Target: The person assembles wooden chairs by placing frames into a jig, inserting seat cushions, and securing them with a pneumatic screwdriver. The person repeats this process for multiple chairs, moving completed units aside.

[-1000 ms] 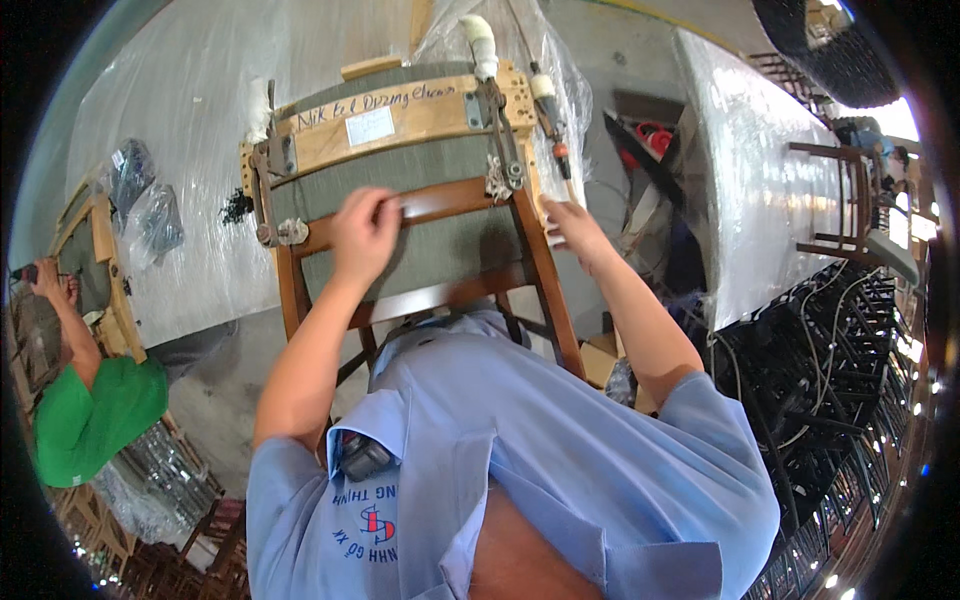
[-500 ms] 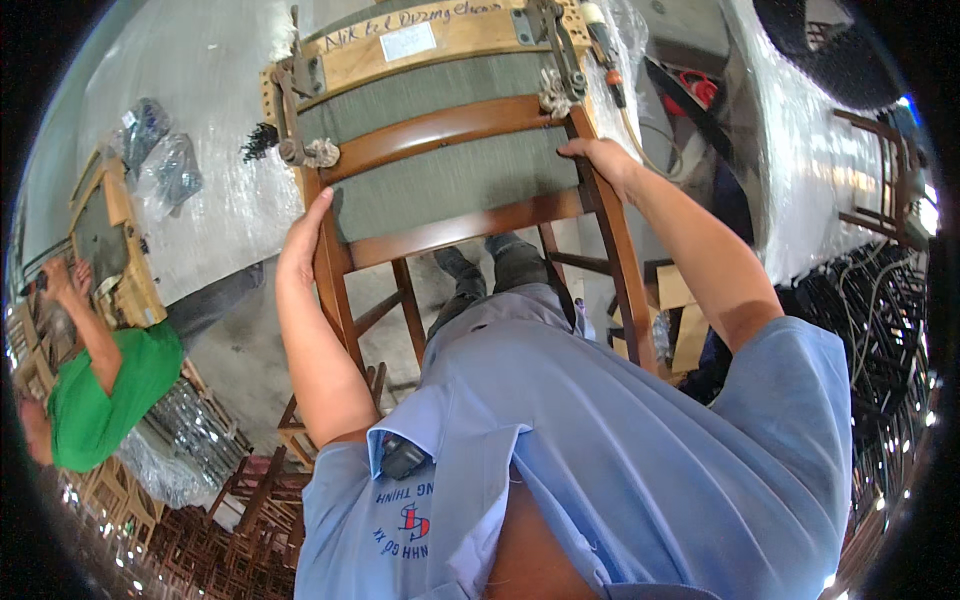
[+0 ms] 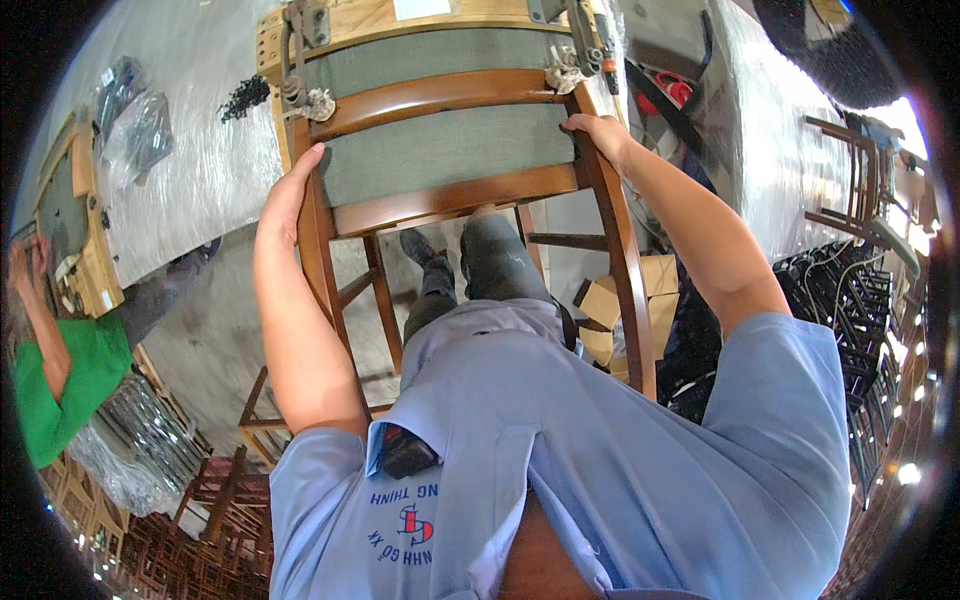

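Note:
A brown wooden chair frame (image 3: 440, 95) leans against a light wooden jig (image 3: 400, 25) on the plastic-wrapped bench, its legs reaching down toward me. My left hand (image 3: 290, 195) grips the frame's left upright near the top. My right hand (image 3: 600, 135) holds the right upright just under a metal clamp (image 3: 565, 70). A second metal clamp (image 3: 305, 95) sits at the frame's left top corner. A grey-green pad (image 3: 440, 150) shows between the chair's rails.
A person in a green shirt (image 3: 60, 380) works at a small wooden frame at the far left. Plastic bags (image 3: 130, 120) lie on the wrapped bench. Cardboard boxes (image 3: 620, 300) sit on the floor. Stacked chair frames (image 3: 850, 200) stand at right and lower left.
Both hands have slid from the chair's top rail down to the two side uprights. The chair frame now looks nearer and larger, with my view tipped further down.

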Demonstrator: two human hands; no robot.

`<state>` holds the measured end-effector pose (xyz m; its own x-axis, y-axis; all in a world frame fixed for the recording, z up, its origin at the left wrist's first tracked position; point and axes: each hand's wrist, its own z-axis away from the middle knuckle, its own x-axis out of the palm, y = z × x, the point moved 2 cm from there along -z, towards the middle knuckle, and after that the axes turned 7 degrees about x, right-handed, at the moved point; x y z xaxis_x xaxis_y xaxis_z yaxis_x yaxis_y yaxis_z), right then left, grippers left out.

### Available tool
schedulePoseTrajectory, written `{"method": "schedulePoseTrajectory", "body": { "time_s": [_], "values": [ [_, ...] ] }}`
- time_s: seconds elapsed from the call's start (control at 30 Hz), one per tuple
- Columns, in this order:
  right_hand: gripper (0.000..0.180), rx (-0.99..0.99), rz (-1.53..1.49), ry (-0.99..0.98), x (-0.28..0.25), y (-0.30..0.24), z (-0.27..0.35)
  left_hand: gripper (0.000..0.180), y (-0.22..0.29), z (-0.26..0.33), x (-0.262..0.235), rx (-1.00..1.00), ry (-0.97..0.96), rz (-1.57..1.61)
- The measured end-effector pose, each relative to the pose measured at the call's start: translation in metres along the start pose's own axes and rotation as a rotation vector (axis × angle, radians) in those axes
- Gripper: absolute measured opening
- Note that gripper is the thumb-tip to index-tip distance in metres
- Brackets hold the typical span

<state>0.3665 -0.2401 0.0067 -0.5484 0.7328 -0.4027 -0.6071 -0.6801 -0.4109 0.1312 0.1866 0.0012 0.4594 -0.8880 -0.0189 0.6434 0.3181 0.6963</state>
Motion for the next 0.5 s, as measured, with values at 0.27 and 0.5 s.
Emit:
{"method": "schedulePoseTrajectory", "body": {
  "time_s": [0.27,0.5],
  "values": [
    [0.054,0.035,0.146,0.112,0.002,-0.001,0.011,0.084,-0.001,0.009,0.004,0.055,0.095,-0.081],
    [0.048,-0.020,0.066,0.106,0.008,0.005,0.013,0.080,-0.016,0.017,0.005,0.073,0.122,-0.059]
  ]
}}
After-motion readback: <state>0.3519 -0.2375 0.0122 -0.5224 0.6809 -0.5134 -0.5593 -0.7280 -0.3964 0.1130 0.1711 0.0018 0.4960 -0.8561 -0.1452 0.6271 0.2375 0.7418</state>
